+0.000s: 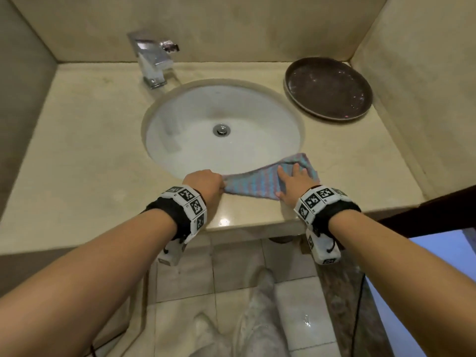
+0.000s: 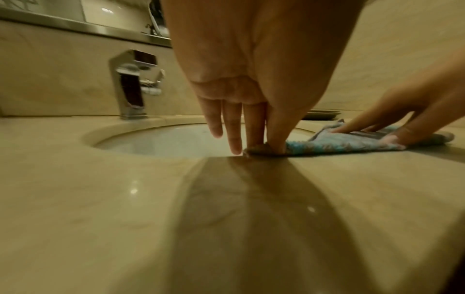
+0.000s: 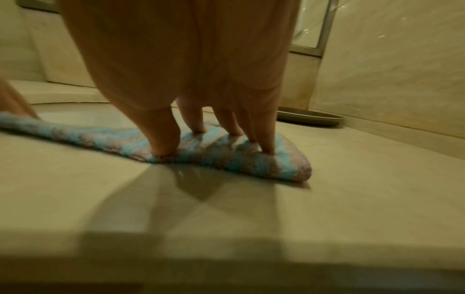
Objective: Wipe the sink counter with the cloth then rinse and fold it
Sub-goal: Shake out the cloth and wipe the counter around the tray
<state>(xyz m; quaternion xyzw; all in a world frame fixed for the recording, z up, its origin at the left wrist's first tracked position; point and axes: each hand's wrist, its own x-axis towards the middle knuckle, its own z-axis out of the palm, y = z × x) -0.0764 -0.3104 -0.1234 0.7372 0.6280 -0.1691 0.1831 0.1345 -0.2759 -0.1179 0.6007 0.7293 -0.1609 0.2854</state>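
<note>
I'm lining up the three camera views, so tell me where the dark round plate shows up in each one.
Head: plate at upper right, on the counter's back right corner.
Left wrist: plate, a thin dark sliver at centre right, behind the left hand.
Right wrist: plate at right of centre, by the wall.
Shared landmark: the striped cloth.
</note>
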